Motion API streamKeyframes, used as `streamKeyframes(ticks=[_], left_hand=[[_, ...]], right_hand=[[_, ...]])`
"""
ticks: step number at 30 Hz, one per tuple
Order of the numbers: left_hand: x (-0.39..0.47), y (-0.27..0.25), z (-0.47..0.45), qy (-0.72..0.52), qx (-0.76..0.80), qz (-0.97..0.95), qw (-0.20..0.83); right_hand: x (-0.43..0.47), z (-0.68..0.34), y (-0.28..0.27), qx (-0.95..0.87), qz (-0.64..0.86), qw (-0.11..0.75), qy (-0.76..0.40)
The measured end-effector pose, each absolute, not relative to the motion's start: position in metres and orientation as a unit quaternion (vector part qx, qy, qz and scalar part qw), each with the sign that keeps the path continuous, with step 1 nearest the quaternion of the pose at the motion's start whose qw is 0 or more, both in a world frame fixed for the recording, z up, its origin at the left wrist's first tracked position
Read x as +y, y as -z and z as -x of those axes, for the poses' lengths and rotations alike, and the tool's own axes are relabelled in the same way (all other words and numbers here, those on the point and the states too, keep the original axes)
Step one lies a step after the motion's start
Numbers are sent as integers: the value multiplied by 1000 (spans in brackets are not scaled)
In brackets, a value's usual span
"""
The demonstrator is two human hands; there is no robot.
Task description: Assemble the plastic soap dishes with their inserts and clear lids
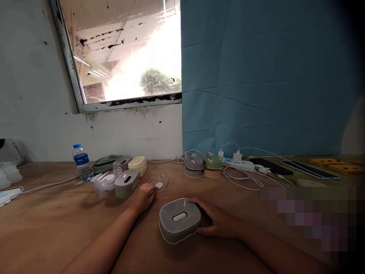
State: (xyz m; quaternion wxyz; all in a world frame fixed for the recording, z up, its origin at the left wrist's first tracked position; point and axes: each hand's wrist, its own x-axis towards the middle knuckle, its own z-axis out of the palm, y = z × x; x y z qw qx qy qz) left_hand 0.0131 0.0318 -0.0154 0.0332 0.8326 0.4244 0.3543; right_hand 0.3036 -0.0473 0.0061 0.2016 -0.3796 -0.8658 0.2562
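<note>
A grey rounded plastic box (168,219) with a cream oval piece (180,217) in its top slot rests on the table in front of me. My right hand (218,221) grips its right side, thumb near the front and fingers at the back corner. Farther back and to the left, my left hand (145,198) has its fingers closed at the edge of a clear plastic cover (164,179) that bears a white round sticker (159,185). Its fingertips are partly hidden. Just left of that hand stands a grey-and-green box (125,184) with a dark slot.
Stacked clear covers (107,180), cream trays (137,164) and a water bottle (82,163) stand at the left. Two closed boxes (194,163) (211,163) sit at the back. A power strip (239,163), white cables (242,184) and a phone (310,169) lie at the right.
</note>
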Motion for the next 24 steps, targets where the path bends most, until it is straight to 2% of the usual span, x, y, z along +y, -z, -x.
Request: streamKeyframes(ticks=[8, 12, 19, 24], left_hand=[[39, 15, -8, -503, 425, -704, 265], [43, 15, -9, -556, 413, -654, 305], [36, 11, -8, -560, 413, -660, 282], [21, 4, -14, -419, 387, -819, 67]], right_hand=[[-49, -301, -11, -875, 363, 198, -252], [-49, -302, -10, -876, 364, 189, -251], [-50, -301, -9, -875, 370, 182, -253], [-51, -301, -11, -871, 376, 184, -257]])
